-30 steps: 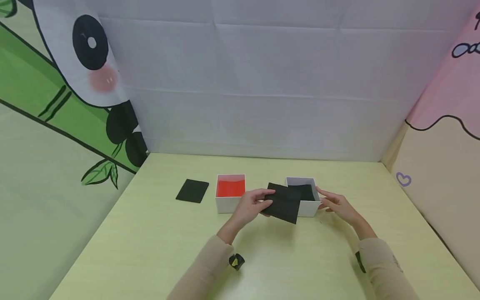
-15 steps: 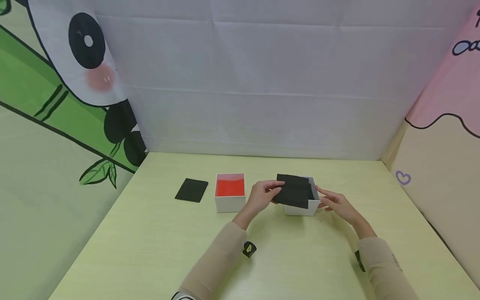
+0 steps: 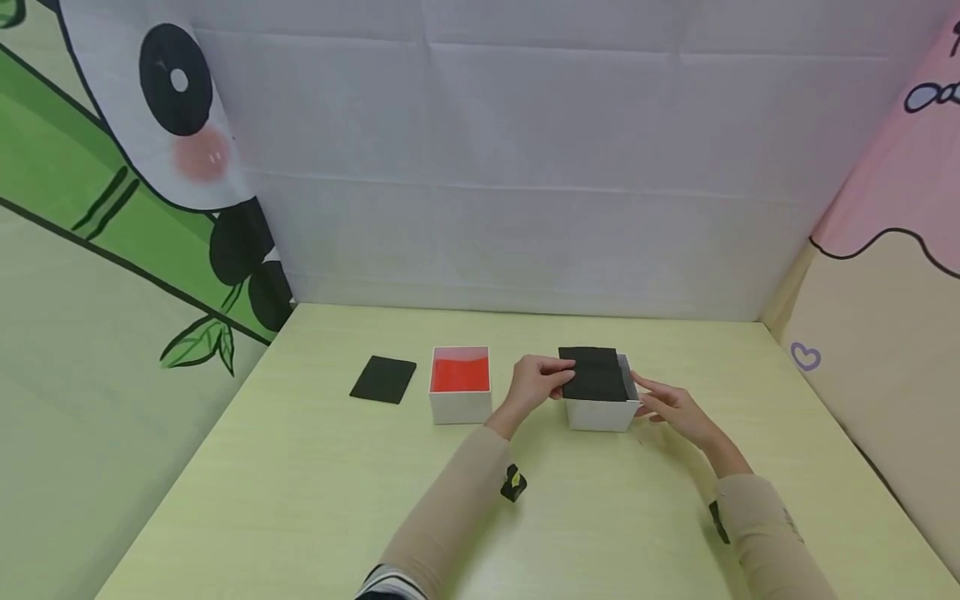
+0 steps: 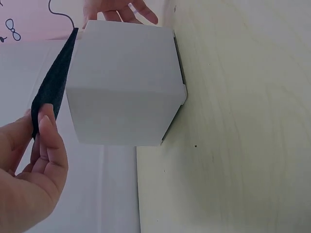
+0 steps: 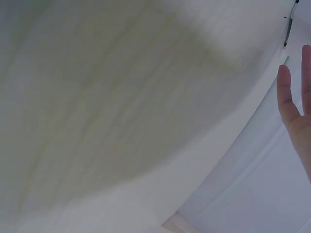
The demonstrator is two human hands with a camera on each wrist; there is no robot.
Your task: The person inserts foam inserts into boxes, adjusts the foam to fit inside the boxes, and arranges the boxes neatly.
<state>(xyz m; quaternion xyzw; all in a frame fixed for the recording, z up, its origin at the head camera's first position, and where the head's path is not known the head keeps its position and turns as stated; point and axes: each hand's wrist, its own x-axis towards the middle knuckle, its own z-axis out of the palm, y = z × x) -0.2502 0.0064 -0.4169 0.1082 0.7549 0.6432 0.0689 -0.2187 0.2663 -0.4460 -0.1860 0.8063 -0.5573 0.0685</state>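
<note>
My left hand [image 3: 534,385] pinches the left edge of a black square cloth [image 3: 596,382] between thumb and fingers. The cloth lies over the opening of the right-hand white box [image 3: 600,415], covering most of it; a strip inside the right wall shows. In the left wrist view the cloth [image 4: 52,87] appears edge-on beside the box's rim. My right hand [image 3: 678,410] is at the box's right side, fingers extended, fingertips at the wall. The right wrist view catches only part of that hand [image 5: 297,116]. What lies under the cloth is hidden.
Left of my left hand stands a second white box [image 3: 460,408] with red material [image 3: 460,375] inside. Farther left, another black square [image 3: 383,380] lies flat on the pale wooden table [image 3: 300,492]. A white backdrop [image 3: 525,183] rises behind the table.
My left hand has moved right and away from me, bringing the cloth from in front of the right-hand box to over its opening, where it now lies flatter. My right hand has stayed put.
</note>
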